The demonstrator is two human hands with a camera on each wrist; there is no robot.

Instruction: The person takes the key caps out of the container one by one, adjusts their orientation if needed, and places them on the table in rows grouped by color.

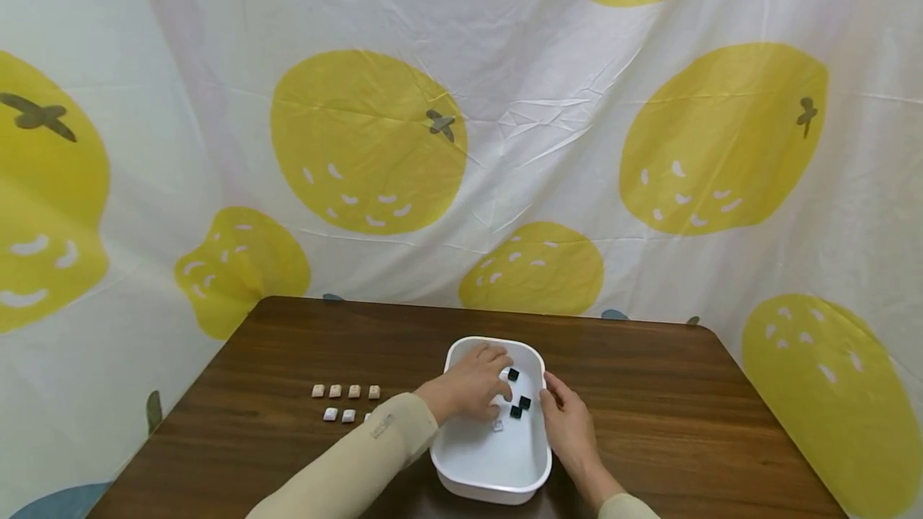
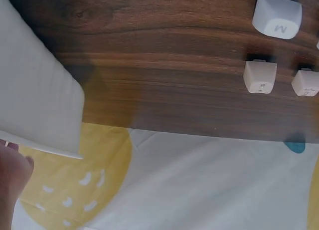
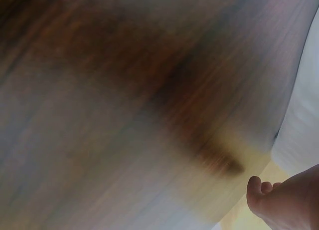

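A white plastic tub (image 1: 493, 463) stands on the table with black keycaps (image 1: 525, 403) and a white keycap (image 1: 497, 425) inside. My left hand (image 1: 472, 384) reaches into the tub from the left, fingers spread above the bottom close to the black keycaps; no object shows in its grasp. At the tub's right side, my right hand (image 1: 572, 423) holds the wall near the rim, thumb at the edge. In the right wrist view, its fingers (image 3: 255, 192) are beside the tub's outer wall (image 3: 301, 125).
Left of the tub, beige keycaps (image 1: 354, 392) stand in a row, with white keycaps (image 1: 348, 416) in a nearer row, partly behind the left sleeve (image 1: 392, 431). The wooden table (image 1: 671, 391) ends at a lemon-print cloth (image 1: 534, 183).
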